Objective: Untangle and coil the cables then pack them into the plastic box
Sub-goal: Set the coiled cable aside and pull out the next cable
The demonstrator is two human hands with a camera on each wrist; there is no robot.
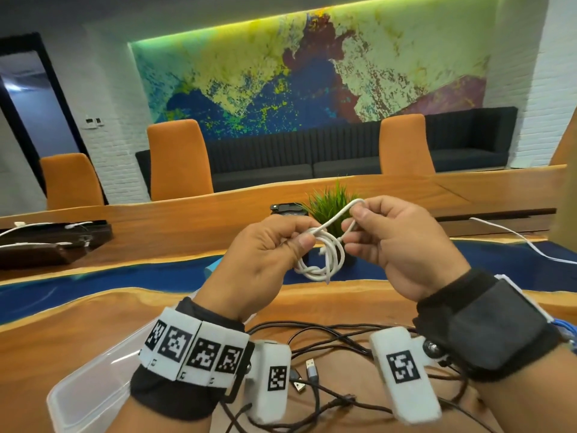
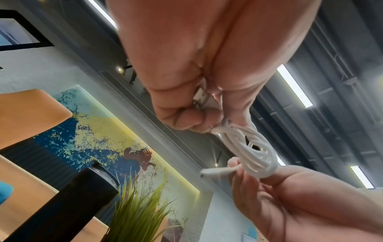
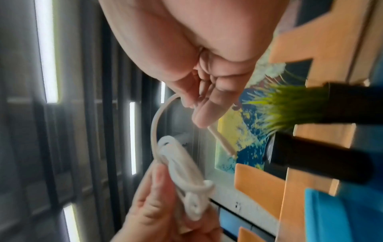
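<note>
A white cable (image 1: pixel 324 254) hangs in a small coil in the air above the table. My left hand (image 1: pixel 274 245) pinches the coil's top, with a metal plug tucked in its palm (image 2: pixel 202 96). My right hand (image 1: pixel 374 232) pinches the cable's free end, which arcs up in a loop (image 1: pixel 346 210) from the coil; the small end plug (image 3: pixel 222 144) sticks out past my fingers. Several black cables (image 1: pixel 327 345) lie tangled on the table under my wrists. The clear plastic box (image 1: pixel 93 379) sits at the lower left, partly hidden by my left forearm.
A potted green plant (image 1: pixel 331 204) and a black object (image 1: pixel 287 209) stand just beyond my hands. Another white cable (image 1: pixel 524 242) trails at the right. Dark trays with white cables (image 1: pixel 53 242) sit at far left. Orange chairs (image 1: pixel 178 157) line the table's far side.
</note>
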